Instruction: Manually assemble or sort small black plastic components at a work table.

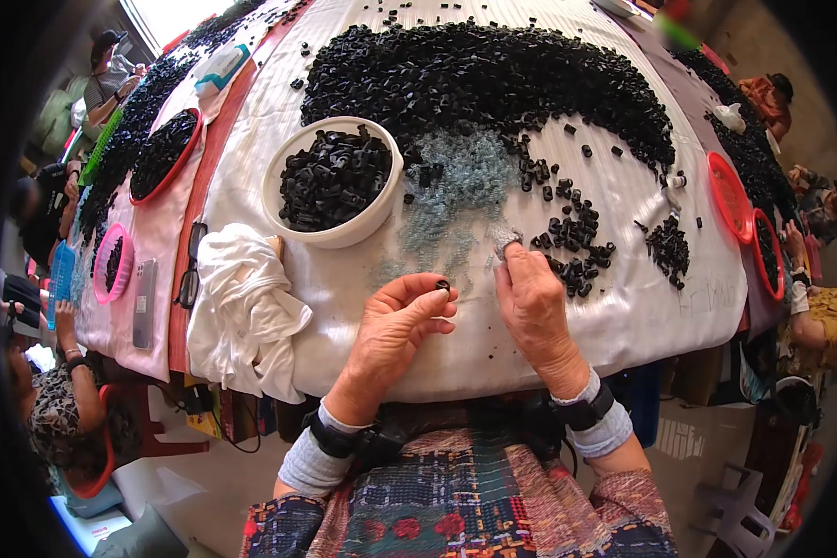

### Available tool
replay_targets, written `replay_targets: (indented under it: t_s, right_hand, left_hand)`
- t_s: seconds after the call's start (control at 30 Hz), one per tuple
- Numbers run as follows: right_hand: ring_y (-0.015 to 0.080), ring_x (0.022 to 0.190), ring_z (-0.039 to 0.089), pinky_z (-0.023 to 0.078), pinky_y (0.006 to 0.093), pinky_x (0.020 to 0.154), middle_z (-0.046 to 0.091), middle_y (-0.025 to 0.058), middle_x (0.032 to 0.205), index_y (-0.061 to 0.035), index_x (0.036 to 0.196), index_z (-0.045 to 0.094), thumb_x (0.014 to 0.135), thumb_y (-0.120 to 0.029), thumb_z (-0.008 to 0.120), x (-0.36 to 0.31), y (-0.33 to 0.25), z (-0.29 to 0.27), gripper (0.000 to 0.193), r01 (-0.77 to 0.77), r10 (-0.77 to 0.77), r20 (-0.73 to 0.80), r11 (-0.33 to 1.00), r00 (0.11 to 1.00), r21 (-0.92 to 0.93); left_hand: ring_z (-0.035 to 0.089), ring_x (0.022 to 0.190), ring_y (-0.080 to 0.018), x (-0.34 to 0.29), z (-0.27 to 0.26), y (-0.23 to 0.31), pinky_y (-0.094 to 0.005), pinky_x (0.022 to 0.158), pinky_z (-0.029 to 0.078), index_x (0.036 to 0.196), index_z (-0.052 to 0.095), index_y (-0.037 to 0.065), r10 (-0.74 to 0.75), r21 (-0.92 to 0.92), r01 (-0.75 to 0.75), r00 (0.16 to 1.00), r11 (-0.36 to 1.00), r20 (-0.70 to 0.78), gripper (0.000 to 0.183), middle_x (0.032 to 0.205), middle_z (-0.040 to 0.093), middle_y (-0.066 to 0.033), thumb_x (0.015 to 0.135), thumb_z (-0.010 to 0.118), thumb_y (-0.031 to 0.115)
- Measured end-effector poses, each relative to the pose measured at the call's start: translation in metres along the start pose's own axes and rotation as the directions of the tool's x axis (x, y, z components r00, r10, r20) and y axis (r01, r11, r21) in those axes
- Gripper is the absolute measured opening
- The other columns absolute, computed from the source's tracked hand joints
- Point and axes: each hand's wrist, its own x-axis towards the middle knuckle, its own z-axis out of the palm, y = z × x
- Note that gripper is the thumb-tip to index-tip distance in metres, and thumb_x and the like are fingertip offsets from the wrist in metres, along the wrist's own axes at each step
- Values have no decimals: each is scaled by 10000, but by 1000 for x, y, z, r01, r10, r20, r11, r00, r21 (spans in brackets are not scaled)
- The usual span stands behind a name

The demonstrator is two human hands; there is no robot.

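My left hand [402,312] is closed, pinching a small black plastic piece [443,286] between thumb and fingertips above the white cloth. My right hand [532,302] is closed too, its fingertips at a little clump of clear bits [506,238]; what they grip is too small to make out. Just beyond both hands spreads a pile of small translucent bluish pieces [460,177]. A loose group of black pieces [572,232] lies to the right of my right hand. Up and left of my left hand, a white bowl [274,200] is heaped with black plastic pieces [335,177].
A long heap of black pieces [474,74] covers the far table. A crumpled white cloth [242,298], eyeglasses [189,279] and a phone [145,305] lie at left. A smaller black pile [668,253] and a red basket [727,197] are at right. Other people sit along both sides.
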Motion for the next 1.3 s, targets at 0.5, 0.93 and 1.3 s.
replay_targets:
  t_s: [0.5, 0.93, 1.3]
  right_hand:
    - [230, 756, 562, 441, 354, 687, 617, 55, 794, -68, 908, 616, 722, -73, 581, 5, 1, 14, 189, 110, -75, 119, 938, 990, -329]
    - [241, 797, 579, 433, 345, 723, 613, 82, 832, -53, 934, 614, 716, -42, 595, 2, 8, 12, 219, 147, -119, 139, 967, 983, -211]
    - [330, 776, 604, 505, 361, 639, 592, 161, 851, 23, 955, 580, 700, 110, 601, 18, -30, -46, 271, 42, -111, 213, 951, 971, 306]
  left_hand:
    - [650, 812, -167, -4, -5, 0, -288, 685, 553, 1067, 578, 23, -14, -43, 19, 995, 999, 99, 193, 977, 650, -130, 876, 596, 35]
    - [654, 780, -168, -3, -5, 0, -287, 666, 557, 1073, 569, 16, -41, -41, 45, 996, 998, 77, 193, 968, 650, -137, 882, 587, 34]
    - [627, 720, -116, -11, 16, 5, -237, 638, 524, 996, 620, -22, 92, 256, -108, 993, 961, 75, 192, 854, 666, -74, 829, 675, 54]
